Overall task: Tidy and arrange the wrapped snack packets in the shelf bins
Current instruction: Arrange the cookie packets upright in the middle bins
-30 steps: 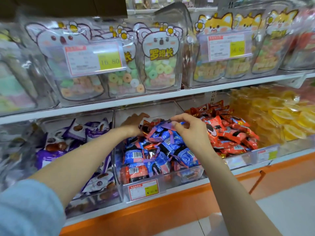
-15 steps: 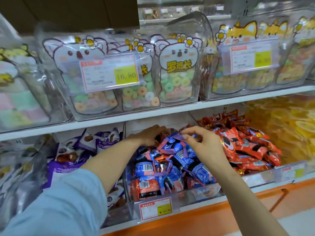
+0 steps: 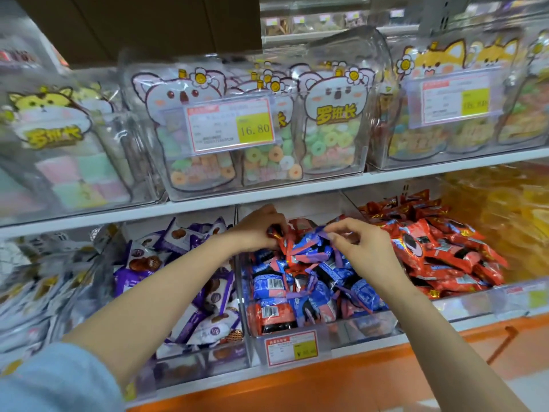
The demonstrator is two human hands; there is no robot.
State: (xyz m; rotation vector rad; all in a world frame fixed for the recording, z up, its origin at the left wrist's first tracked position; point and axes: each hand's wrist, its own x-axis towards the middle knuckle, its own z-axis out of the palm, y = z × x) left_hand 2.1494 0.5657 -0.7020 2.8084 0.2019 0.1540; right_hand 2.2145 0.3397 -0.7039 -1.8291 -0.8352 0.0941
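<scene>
our left hand (image 3: pixel 258 231) curls round a red packet (image 3: pixel 279 233) at the back of the middle bin (image 3: pixel 367 326), probably a stray worth pulling; our right hand (image 3: pixel 358 249) pinches a blue packet (image 3: pixel 312 240) by its crimped edge atop the mixed heap (image 3: pixel 312 288). the red pile (image 3: pixel 439 248) lies just right.

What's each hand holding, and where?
Left hand pinches a red packet by its end; right hand pinches a blue packet by its end.
</scene>
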